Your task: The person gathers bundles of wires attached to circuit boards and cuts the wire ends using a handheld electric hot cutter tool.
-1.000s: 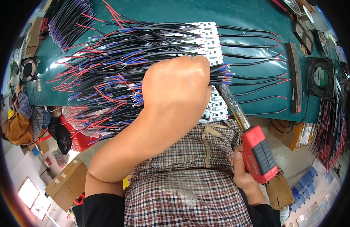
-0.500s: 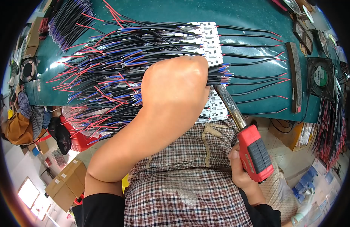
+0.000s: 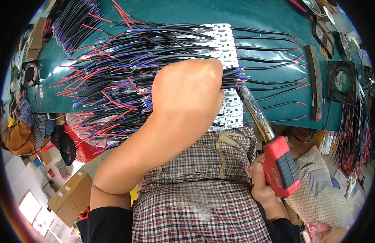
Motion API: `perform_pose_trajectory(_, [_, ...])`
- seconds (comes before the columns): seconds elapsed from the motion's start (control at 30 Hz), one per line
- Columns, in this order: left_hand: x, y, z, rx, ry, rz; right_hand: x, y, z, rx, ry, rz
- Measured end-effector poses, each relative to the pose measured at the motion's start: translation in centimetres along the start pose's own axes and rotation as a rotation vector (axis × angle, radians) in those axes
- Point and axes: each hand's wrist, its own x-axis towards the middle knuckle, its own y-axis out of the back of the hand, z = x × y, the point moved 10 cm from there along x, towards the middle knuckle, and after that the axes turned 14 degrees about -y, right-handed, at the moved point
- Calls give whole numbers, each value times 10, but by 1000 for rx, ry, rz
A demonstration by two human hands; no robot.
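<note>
My left hand (image 3: 189, 91) is closed around a bundle of black cables (image 3: 232, 78), whose stripped blue and red wire ends stick out to the right of the fist. The fingers face down and are mostly hidden. Under the fist lies a panel of white circuit boards (image 3: 224, 40), with black cables along both sides. My right hand (image 3: 265, 184) grips a red and black soldering gun (image 3: 281, 166). Its metal barrel slants up to the left, with the tip close to the wire ends of the bundle. Whether the tip touches them I cannot tell.
Many loose cables (image 3: 114, 69) spread over the green table (image 3: 272, 16). A dark bar (image 3: 314, 83) and a fan (image 3: 342, 83) stand at the right, a second fan (image 3: 30, 74) at the left. Cables hang off the right edge. Another person's patterned clothing (image 3: 317, 186) shows at lower right.
The soldering gun and my right hand have shifted slightly right, the barrel tip moving up and right towards the wire ends. My left hand stays in place. The other person's clothing has come further into view.
</note>
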Motion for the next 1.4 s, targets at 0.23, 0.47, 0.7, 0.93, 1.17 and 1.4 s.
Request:
perform_pose_trajectory(0.23, [2, 4, -17, -227, 121, -37, 1, -6, -8, 225, 18, -66])
perform_pose_trajectory(0.47, [0, 23, -5, -78, -2, 118, 0, -5, -6, 234, -2, -87])
perform_pose_trajectory(0.7, [-8, 52, 17, -139, -77, 317, -6, 0, -11, 208, 93, -56])
perform_pose_trajectory(0.93, [-18, 4, 7, -139, 41, 96, -16, 4, 19, 100, -83, 10])
perform_pose_trajectory(1.17, [-17, 1, 9, -72, 10, 86, -10, -3, 16, 80, -59, -28])
perform_pose_trajectory(1.4, [-15, -1, 10, -57, 30, 68, -7, -9, 14, 37, -15, -31])
